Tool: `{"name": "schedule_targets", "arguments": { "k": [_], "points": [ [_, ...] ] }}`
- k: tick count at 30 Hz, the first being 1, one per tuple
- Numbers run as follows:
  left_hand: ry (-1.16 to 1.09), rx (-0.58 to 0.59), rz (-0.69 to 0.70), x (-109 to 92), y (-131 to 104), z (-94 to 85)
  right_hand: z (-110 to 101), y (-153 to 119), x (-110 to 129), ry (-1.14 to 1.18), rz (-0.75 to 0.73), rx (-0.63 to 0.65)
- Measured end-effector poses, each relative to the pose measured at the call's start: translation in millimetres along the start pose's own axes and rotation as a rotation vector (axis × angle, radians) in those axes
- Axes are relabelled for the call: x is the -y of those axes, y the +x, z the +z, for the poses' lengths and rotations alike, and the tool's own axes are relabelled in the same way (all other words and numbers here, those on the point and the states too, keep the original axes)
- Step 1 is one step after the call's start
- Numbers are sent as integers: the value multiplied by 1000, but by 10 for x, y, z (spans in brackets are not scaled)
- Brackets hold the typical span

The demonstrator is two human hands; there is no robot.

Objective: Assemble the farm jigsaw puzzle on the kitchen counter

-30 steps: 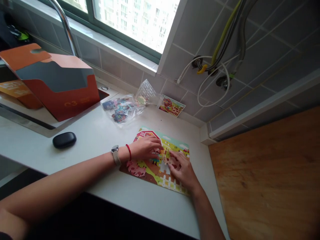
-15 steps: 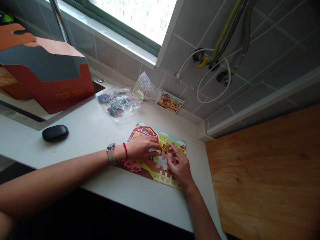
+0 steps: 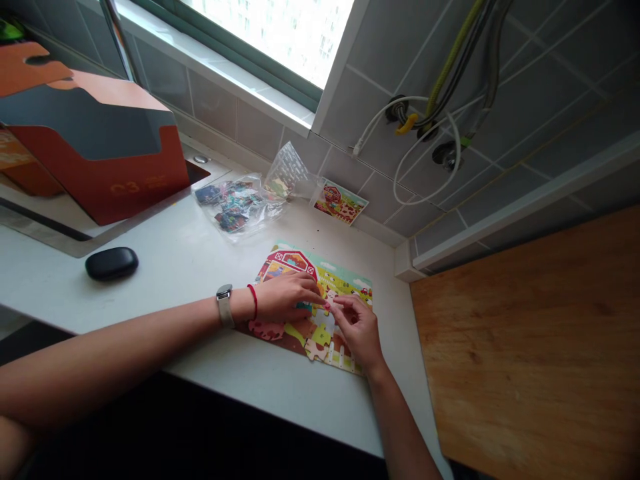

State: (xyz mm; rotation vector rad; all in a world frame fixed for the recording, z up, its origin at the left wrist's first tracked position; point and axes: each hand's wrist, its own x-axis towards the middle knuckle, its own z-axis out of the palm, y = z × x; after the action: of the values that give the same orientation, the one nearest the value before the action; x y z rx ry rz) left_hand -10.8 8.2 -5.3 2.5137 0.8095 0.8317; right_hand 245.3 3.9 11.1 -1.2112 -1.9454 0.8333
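Note:
A farm-scene jigsaw puzzle [image 3: 345,277] with a red barn lies on the white counter. Between my two hands is a puzzle piece showing a cow's face [image 3: 331,295]. My right hand [image 3: 357,327] pinches this piece at its lower right, thumb and forefinger together. My left hand [image 3: 290,297] lies over the puzzle's middle, fingers stretched out, the forefinger tip at the piece's left edge. A loose green, brown and white puzzle piece [image 3: 317,343] rests on the puzzle's lower part, overlapping its front edge. A pale gap shows just below my fingertips.
Behind the puzzle are a clear bag of puzzle pieces [image 3: 237,207], a smaller clear bag [image 3: 285,173] and a picture card [image 3: 340,203] against the tiles. Left are a black mouse [image 3: 111,264] and an orange box [image 3: 140,180]. A wooden board [image 3: 530,340] stands right.
The green and brown piece that was between my hands now lies lower on the puzzle. My fingertips are now at the cow-face piece.

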Motion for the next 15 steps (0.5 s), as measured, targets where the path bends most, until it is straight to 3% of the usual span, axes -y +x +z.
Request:
{"name": "schedule_targets", "arguments": {
  "k": [6, 15],
  "points": [
    [-16, 32, 31, -44, -10, -8, -27, -6, 22, 89, 114, 8],
    [20, 71, 41, -134, -44, 133, -62, -8, -3, -14, 84, 69]
  ]
}}
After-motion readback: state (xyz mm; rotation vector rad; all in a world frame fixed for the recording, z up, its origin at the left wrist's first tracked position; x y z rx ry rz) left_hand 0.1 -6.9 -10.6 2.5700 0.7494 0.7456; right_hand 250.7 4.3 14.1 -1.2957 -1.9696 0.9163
